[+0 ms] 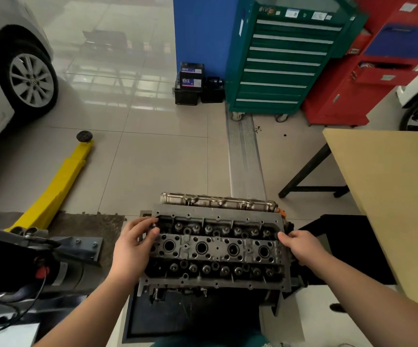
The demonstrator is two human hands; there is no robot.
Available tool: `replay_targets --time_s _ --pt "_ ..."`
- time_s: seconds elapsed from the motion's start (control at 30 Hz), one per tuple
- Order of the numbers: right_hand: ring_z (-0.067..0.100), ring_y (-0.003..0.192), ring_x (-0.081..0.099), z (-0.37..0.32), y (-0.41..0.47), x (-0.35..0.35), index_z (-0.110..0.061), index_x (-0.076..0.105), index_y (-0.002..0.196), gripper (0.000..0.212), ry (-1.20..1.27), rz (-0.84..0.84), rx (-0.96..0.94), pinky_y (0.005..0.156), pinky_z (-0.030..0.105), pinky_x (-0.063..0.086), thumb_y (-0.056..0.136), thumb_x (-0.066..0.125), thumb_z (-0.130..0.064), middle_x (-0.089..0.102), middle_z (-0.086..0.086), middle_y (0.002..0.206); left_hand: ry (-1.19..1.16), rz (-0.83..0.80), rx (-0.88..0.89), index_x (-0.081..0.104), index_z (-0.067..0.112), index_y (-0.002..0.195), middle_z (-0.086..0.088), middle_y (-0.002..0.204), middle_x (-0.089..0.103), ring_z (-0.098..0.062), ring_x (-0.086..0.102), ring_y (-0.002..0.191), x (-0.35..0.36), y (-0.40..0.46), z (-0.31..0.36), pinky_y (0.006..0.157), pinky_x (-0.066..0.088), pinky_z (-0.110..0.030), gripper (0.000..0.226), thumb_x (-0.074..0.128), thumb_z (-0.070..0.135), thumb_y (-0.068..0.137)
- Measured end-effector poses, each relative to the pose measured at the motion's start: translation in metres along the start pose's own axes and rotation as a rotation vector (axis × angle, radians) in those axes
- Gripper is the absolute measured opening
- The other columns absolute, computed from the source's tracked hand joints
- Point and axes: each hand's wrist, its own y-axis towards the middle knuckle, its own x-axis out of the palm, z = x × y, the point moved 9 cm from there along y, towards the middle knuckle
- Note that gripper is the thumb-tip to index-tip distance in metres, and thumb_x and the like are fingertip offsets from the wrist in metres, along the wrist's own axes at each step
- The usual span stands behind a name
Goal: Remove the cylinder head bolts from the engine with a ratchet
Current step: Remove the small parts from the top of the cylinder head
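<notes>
A grey cast-metal cylinder head (215, 249), rectangular and pitted with round bores, valve springs and bolt holes, sits on a dark engine stand (192, 319) directly below the viewer, between both bare hands. The left hand (136, 242) lies at the head's left end, fingers bent over its upper left corner, fingertips pinching what looks like a small dark bolt (153, 225); it is too small to be certain. The right hand (300, 244) rests on the right edge, fingers loosely curled round the rim, thumb lying along the top face. Behind the head lies a lighter, shiny ribbed metal casting (218, 202). The glossy pale tiled floor (157, 156) carries a yellow lift arm (60, 181), a green drawer tool cabinet (280, 61) and a tan wooden bench (388, 186) to the right.
</notes>
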Motion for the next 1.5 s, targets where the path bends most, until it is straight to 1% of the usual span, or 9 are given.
replay_targets --time_s 0.17,0.33,0.63,0.93,1.1,1.17,1.27,1.4,1.5 --pt "0.02 0.087 0.066 -0.001 0.008 -0.001 -0.019 0.069 0.092 0.034 -0.069 -0.006 0.009 0.078 0.037 0.055 0.1 0.059 -0.05 0.071 0.002 0.093 0.049 0.011 -0.028 0.074 0.031 0.125 0.028 0.118 0.057 0.01 0.058 0.105 0.002 0.003 -0.004 0.089 0.049 -0.021 0.029 0.075 0.026 0.096" --pt "0.022 0.095 0.068 -0.001 0.01 0.001 -0.019 0.068 0.105 0.037 -0.084 -0.009 0.018 0.089 0.042 0.058 0.099 0.059 -0.054 0.073 0.001 0.101 0.068 -0.006 -0.089 0.073 0.033 0.129 0.015 0.122 0.06 -0.002 0.06 0.107 0.006 0.0 -0.015 0.098 0.054 -0.038 0.033 0.074 0.028 0.096" --pt "0.02 0.084 0.068 -0.004 0.01 0.003 -0.025 0.07 0.092 0.022 -0.053 -0.042 0.071 0.062 0.03 0.05 0.092 0.064 -0.046 0.073 0.0 0.09 0.201 -0.034 -0.019 0.073 0.033 0.126 0.019 0.115 0.061 -0.009 0.063 0.106 0.011 0.007 -0.012 0.096 0.056 -0.043 0.027 0.07 0.034 0.099" --pt "0.023 0.085 0.069 0.002 0.014 0.004 -0.025 0.07 0.092 0.023 0.013 -0.057 0.064 0.064 0.032 0.053 0.089 0.066 -0.047 0.073 0.002 0.089 0.542 -0.12 0.145 0.073 0.029 0.129 0.01 0.13 0.062 -0.017 0.069 0.102 0.01 0.016 0.005 0.089 0.059 -0.04 0.031 0.063 0.04 0.102" --pt "0.021 0.082 0.07 0.002 0.012 0.005 -0.021 0.072 0.09 0.025 0.053 -0.03 0.029 0.066 0.032 0.054 0.089 0.067 -0.045 0.075 0.001 0.085 0.111 -0.046 -0.059 0.052 0.038 0.144 0.015 0.131 0.053 -0.005 0.063 0.107 0.006 0.022 -0.008 0.085 0.06 -0.04 0.056 0.076 0.026 0.095" --pt "0.021 0.082 0.07 0.002 0.011 0.006 -0.02 0.072 0.091 0.025 0.062 -0.03 0.019 0.065 0.032 0.054 0.089 0.067 -0.045 0.075 0.001 0.085 -0.159 -0.05 -0.299 0.041 0.034 0.149 0.008 0.137 0.055 -0.011 0.065 0.109 0.009 0.02 -0.029 0.085 0.059 -0.039 0.072 0.081 0.026 0.09" --pt "0.018 0.082 0.07 0.001 0.011 0.008 -0.024 0.07 0.093 0.022 0.041 -0.043 0.005 0.059 0.029 0.05 0.092 0.065 -0.045 0.074 -0.002 0.086 -0.428 -0.201 -0.557 0.052 0.022 0.144 -0.007 0.127 0.072 -0.027 0.075 0.107 0.028 0.011 -0.06 0.095 0.059 -0.049 0.07 0.084 0.039 0.084" --pt "0.015 0.079 0.07 -0.004 0.011 0.011 -0.029 0.067 0.094 0.024 -0.082 -0.076 -0.03 0.057 0.026 0.048 0.098 0.056 -0.049 0.074 -0.005 0.086 -0.33 -0.242 -0.44 0.065 0.036 0.114 0.0 0.113 0.077 -0.021 0.076 0.104 0.025 0.02 -0.064 0.084 0.06 -0.035 0.056 0.086 0.061 0.068" --pt "0.014 0.073 0.073 -0.001 0.014 0.008 -0.033 0.069 0.095 0.024 -0.154 -0.091 -0.01 0.052 0.024 0.05 0.099 0.055 -0.052 0.075 -0.008 0.079 -0.196 -0.325 -0.347 0.06 0.034 0.12 0.002 0.114 0.071 -0.02 0.073 0.104 0.023 0.037 -0.069 0.083 0.058 -0.033 0.07 0.082 0.07 0.063"
